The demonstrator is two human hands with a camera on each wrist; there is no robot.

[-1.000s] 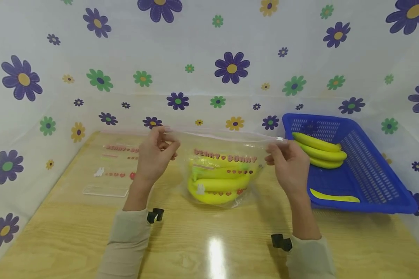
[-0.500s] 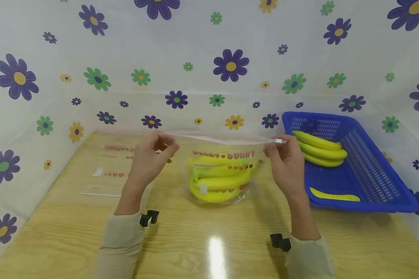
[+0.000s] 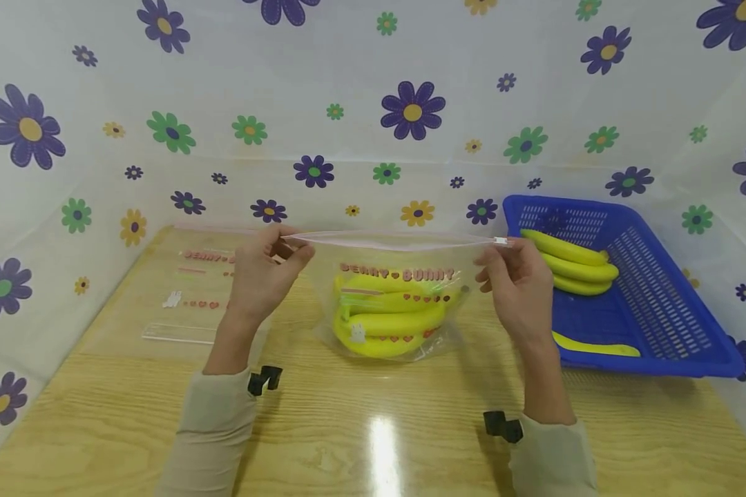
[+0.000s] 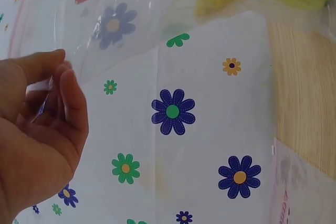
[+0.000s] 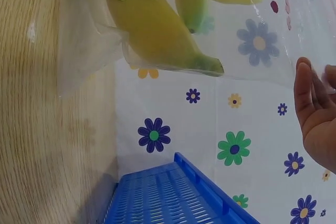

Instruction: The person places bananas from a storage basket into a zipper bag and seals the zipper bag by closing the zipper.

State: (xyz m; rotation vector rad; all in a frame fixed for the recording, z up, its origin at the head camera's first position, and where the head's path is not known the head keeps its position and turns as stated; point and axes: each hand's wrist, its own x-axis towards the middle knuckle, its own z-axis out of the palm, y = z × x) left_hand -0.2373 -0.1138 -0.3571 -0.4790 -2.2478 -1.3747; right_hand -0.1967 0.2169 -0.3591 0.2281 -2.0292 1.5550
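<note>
A clear zip bag [image 3: 398,257] printed "BERRY BUNNY" stands upright at mid-table, with several yellow bananas [image 3: 404,323] inside. Its pink-edged mouth is stretched between the hands, the two edges slightly apart in the middle. My left hand [image 3: 261,276] pinches the upper left corner between thumb and fingers. At the opposite corner my right hand [image 3: 522,293] pinches the bag beside the white slider [image 3: 501,241]. The left wrist view shows the bag's film [image 4: 131,51] running to the left fingertips. In the right wrist view, a banana [image 5: 157,35] lies against the film.
A blue basket [image 3: 690,304] stands at the right, holding a bunch of bananas [image 3: 572,266] and another yellow piece [image 3: 599,346], partly hidden. Another printed clear bag [image 3: 124,297] lies flat at the left. Behind the wooden table [image 3: 323,428] hangs a flowered cloth [image 3: 348,55].
My left hand has shifted slightly left, still pinching its corner. The gap between the bag's two pink edges shows more clearly. My right hand stays by the slider.
</note>
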